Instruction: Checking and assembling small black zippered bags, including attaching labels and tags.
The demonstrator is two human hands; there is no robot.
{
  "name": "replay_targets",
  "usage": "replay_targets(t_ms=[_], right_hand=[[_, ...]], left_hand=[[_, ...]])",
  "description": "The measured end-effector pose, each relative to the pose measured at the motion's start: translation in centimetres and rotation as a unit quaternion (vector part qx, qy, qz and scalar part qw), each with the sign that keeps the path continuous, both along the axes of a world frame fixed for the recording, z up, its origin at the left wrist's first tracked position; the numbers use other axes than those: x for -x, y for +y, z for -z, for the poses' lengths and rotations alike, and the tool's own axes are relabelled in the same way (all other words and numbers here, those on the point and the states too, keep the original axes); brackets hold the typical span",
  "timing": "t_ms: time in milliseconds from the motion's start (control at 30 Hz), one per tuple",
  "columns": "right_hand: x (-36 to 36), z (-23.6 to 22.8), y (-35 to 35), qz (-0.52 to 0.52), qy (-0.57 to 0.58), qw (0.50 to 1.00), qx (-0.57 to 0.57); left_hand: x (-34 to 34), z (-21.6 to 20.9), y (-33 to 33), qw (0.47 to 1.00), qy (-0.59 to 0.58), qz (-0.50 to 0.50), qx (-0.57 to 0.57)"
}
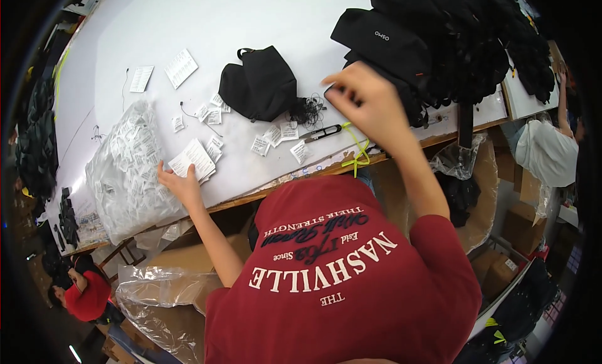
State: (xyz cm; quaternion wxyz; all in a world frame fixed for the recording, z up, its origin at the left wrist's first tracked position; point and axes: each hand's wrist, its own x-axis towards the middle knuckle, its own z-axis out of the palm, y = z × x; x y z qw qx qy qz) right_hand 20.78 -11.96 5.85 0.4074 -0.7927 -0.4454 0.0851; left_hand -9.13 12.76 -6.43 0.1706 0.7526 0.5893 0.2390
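Note:
My left hand (180, 185) rests at the near edge of a small stack of white printed cards (195, 157). Its thumb lies on the cards, and its fingers are spread. Raised over the table's right part, my right hand (373, 107) has its fingers curled in, with something small and dark at the fingertips that I cannot make out. A black fabric pouch (266, 81) lies in front of me. Beside it are a tangle of black cords (307, 110) and thread snips (322, 133) with a black handle. Small white labels (273, 135) are scattered nearby.
A clear plastic bag full of white labels (132, 169) bulges at the left. Black pouches (382, 37) are piled high at the far right. Two white sheets (180, 68) lie further back. Plastic-lined cardboard boxes (473, 194) stand below the table edge. Other people are nearby.

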Motion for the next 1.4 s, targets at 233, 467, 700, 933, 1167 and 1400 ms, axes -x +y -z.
replay_targets(t_ms=[233,467,700,933,1167,1400], right_hand=[[2.4,10.1,1.7,-0.018,-0.043,0.959,0.278],[1.6,10.3,1.0,0.005,-0.002,0.968,0.25],[2.0,10.7,0.5,0.035,-0.033,0.95,0.308],[1.4,7.0,0.3,0.061,0.029,0.975,0.213],[0.1,0.7,0.6,0.043,0.14,0.989,0.013],[0.4,-0.9,1.5,-0.018,0.245,0.968,-0.044]], left_hand=[[1.3,1.3,0.6,0.989,-0.138,-0.02,0.039],[1.8,1.5,0.4,0.993,-0.111,-0.026,0.023],[1.9,0.7,0.5,0.951,-0.27,-0.01,0.15],[0.2,-2.5,-1.0,0.86,-0.44,-0.046,0.255],[-3.2,-5.6,-4.0,0.767,-0.494,0.158,0.378],[-10.4,-9.0,-9.0,0.763,-0.396,0.351,0.371]])
